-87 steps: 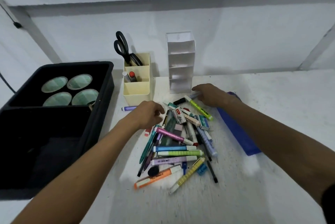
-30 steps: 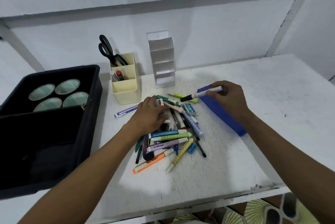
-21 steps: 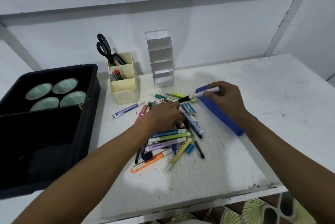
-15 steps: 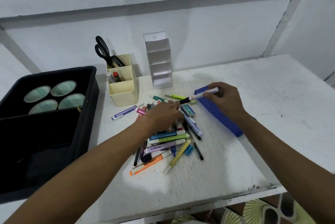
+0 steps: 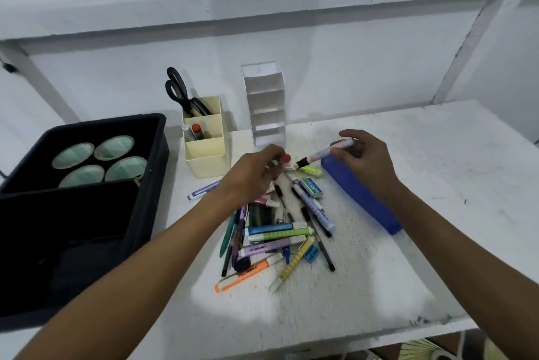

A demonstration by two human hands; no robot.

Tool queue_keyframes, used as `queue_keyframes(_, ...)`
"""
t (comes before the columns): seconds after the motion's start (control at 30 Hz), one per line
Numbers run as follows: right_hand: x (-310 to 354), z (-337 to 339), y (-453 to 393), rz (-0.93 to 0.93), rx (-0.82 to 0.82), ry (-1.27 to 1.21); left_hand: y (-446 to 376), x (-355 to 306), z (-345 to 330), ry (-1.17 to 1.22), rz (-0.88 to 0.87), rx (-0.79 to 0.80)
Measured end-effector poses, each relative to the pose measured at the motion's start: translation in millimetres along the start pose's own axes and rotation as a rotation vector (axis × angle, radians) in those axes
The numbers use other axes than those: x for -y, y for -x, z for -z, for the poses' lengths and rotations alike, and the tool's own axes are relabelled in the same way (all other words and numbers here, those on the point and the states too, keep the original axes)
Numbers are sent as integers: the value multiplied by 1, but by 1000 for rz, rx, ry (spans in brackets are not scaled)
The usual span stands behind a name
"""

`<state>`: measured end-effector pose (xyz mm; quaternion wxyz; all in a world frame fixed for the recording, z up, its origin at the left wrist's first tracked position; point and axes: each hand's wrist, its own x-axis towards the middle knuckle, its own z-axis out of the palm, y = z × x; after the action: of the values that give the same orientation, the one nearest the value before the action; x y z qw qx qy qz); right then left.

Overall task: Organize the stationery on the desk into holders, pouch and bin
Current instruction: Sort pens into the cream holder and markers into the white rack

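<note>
Landmark = the pile of pens & markers [image 5: 280,231] mid-desk. R hand [image 5: 364,161] is just behind-right of the pile, thumb and fingers pinching a white marker w/ black tip [image 5: 323,153], lifted off the desk, tip aimed left. L hand [image 5: 253,173] hovers at the pile's far edge, fingers curled round a small item w/ a red cap [image 5: 286,157]; looks like a pen or glue stick, too blurred to be sure. Blue pouch [image 5: 361,199] lies flat right of the pile, partly under the R hand. Cream holder [image 5: 208,152] stands behind-left of the pile, black scissors [image 5: 180,94] upright in its rear slot. White tiered holder [image 5: 267,103] stands straight behind the pile. Black bin [image 5: 87,199] sits left of the pile, four round tape rolls [image 5: 99,158] in its far section.
</note>
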<state>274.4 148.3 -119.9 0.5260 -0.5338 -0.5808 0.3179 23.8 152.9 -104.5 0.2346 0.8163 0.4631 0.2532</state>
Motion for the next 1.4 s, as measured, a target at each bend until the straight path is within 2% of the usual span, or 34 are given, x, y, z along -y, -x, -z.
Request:
queue_keyframes(0.1, 20, -21, -7, 49, 32, -81, 3, 1, 29, 154, 42, -237)
queue_keyframes(0.23, 46, -54, -23, 139, 47, -77, 4, 11, 75, 142, 121, -432)
queue_keyframes(0.4, 85, -95, -44, 310, 113, -53, 7, 23, 126, 83, 142, -588)
queue_keyframes(0.5, 101, -124, -58, 325, 114, -87, 2, 26, 143, 40, 137, -635)
queue_keyframes(0.7, 105, -170, -72, 403, 99, -63, -12, 38, 139, -100, 146, -570)
queue_keyframes(0.9, 74, -196, -83, 409, 116, 22, -28, 68, 125, -242, 247, -381)
queue_keyframes(1.4, 49, -216, -85, 238, 294, 244, -31, 100, 108, -341, 292, -188)
